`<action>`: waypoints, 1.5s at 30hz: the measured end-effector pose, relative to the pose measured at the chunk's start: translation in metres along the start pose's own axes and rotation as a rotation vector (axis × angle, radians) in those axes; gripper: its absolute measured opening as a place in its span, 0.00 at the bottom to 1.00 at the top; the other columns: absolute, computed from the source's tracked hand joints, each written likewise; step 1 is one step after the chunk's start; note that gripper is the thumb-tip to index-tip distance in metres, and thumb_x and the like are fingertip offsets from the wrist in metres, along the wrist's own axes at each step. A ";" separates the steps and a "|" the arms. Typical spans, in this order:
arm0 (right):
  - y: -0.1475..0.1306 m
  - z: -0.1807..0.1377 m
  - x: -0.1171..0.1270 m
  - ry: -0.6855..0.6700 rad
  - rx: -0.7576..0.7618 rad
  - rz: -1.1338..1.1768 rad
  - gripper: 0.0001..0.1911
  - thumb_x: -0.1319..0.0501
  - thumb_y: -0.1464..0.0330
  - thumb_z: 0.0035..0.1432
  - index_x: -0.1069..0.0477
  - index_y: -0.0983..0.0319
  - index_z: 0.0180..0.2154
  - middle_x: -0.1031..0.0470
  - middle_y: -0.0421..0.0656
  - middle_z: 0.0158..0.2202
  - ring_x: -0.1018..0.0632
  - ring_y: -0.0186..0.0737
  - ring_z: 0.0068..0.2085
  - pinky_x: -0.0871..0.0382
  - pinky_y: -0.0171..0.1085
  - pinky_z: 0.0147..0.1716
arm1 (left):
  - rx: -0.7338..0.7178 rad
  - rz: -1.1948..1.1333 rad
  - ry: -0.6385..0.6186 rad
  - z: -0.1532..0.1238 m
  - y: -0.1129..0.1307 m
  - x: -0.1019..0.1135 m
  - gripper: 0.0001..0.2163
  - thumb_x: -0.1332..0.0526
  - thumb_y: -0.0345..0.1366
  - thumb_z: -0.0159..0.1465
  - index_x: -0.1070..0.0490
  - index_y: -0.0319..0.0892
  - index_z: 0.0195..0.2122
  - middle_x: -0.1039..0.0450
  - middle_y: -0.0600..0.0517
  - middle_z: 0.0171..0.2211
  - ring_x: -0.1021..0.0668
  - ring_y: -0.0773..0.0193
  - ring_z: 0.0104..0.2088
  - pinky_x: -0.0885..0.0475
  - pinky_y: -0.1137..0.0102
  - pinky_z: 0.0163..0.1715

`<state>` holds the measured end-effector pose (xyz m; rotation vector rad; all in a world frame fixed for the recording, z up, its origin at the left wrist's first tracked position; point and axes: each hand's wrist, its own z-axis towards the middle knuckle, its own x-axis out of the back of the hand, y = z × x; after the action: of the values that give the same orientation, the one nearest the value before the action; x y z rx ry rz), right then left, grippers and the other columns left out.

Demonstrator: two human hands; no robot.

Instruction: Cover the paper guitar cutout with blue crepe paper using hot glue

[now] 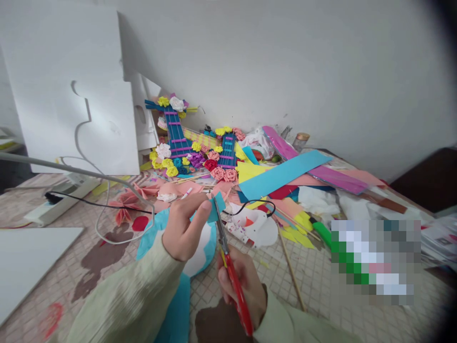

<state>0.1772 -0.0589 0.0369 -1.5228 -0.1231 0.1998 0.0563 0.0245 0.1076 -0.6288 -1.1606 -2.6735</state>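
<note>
Metal scissors point(231, 273) have glossy plastic handles, the paper point(213, 214) matt

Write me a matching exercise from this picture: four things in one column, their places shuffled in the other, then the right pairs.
1. scissors
2. small blue piece
3. long blue strip
4. tall white board

A. lying across a magenta strip
B. held in the right hand
C. standing at the back left
D. held in the left hand

Pairs: 1-B, 2-D, 3-A, 4-C
</note>
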 end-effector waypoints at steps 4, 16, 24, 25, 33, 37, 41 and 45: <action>0.002 0.000 0.000 0.012 0.008 -0.024 0.23 0.47 0.47 0.50 0.42 0.61 0.29 0.45 0.32 0.16 0.43 0.26 0.16 0.49 0.29 0.14 | 0.022 -0.109 0.057 0.002 0.002 0.001 0.09 0.50 0.37 0.61 0.35 0.40 0.28 0.37 0.52 0.26 0.33 0.65 0.29 0.39 0.70 0.30; 0.008 -0.001 0.001 0.017 -0.010 -0.029 0.25 0.49 0.45 0.50 0.41 0.62 0.31 0.44 0.33 0.18 0.42 0.26 0.17 0.49 0.28 0.14 | 0.477 -0.703 0.046 0.000 -0.006 -0.007 0.09 0.42 0.37 0.53 0.25 0.41 0.31 0.26 0.48 0.35 0.28 0.53 0.43 0.36 0.61 0.46; 0.007 -0.002 0.000 0.034 -0.034 -0.035 0.24 0.48 0.46 0.50 0.42 0.61 0.30 0.46 0.33 0.18 0.43 0.25 0.16 0.49 0.28 0.13 | 0.569 -0.742 0.195 -0.005 -0.003 -0.011 0.09 0.39 0.35 0.49 0.26 0.41 0.31 0.25 0.48 0.37 0.29 0.52 0.47 0.33 0.59 0.46; 0.007 -0.002 0.000 0.035 -0.035 -0.032 0.24 0.48 0.46 0.50 0.42 0.61 0.30 0.46 0.33 0.18 0.43 0.25 0.16 0.49 0.28 0.13 | 0.573 -0.743 0.210 -0.005 -0.003 -0.012 0.08 0.39 0.35 0.48 0.26 0.42 0.31 0.25 0.49 0.37 0.29 0.52 0.47 0.33 0.59 0.46; 0.003 0.000 -0.003 0.046 -0.023 0.035 0.23 0.46 0.47 0.49 0.44 0.61 0.27 0.46 0.32 0.16 0.44 0.25 0.15 0.50 0.28 0.12 | 0.555 -0.694 0.089 -0.001 0.004 -0.010 0.10 0.40 0.38 0.50 0.26 0.40 0.32 0.25 0.48 0.38 0.28 0.52 0.46 0.32 0.62 0.42; 0.000 0.001 -0.004 0.073 -0.014 0.077 0.23 0.47 0.46 0.49 0.46 0.60 0.25 0.49 0.30 0.14 0.44 0.25 0.14 0.51 0.28 0.12 | 0.533 -0.706 -0.018 0.002 0.008 -0.008 0.09 0.42 0.38 0.53 0.27 0.39 0.30 0.25 0.48 0.31 0.26 0.56 0.38 0.33 0.64 0.39; 0.003 0.002 -0.004 0.089 -0.035 0.039 0.24 0.47 0.46 0.49 0.45 0.61 0.25 0.49 0.30 0.14 0.44 0.24 0.14 0.50 0.28 0.11 | 0.433 -0.723 -0.122 0.004 0.009 -0.008 0.09 0.45 0.36 0.57 0.27 0.39 0.29 0.27 0.49 0.29 0.26 0.61 0.34 0.34 0.67 0.36; 0.008 0.002 -0.003 0.104 -0.098 0.074 0.23 0.48 0.47 0.50 0.44 0.61 0.28 0.47 0.30 0.15 0.43 0.23 0.13 0.50 0.26 0.10 | 0.431 -0.723 -0.145 0.005 0.006 -0.011 0.07 0.44 0.35 0.57 0.30 0.37 0.28 0.29 0.50 0.27 0.28 0.64 0.30 0.34 0.69 0.32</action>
<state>0.1730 -0.0570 0.0290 -1.6338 0.0061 0.1754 0.0693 0.0244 0.1099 -0.3742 -2.2829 -2.7499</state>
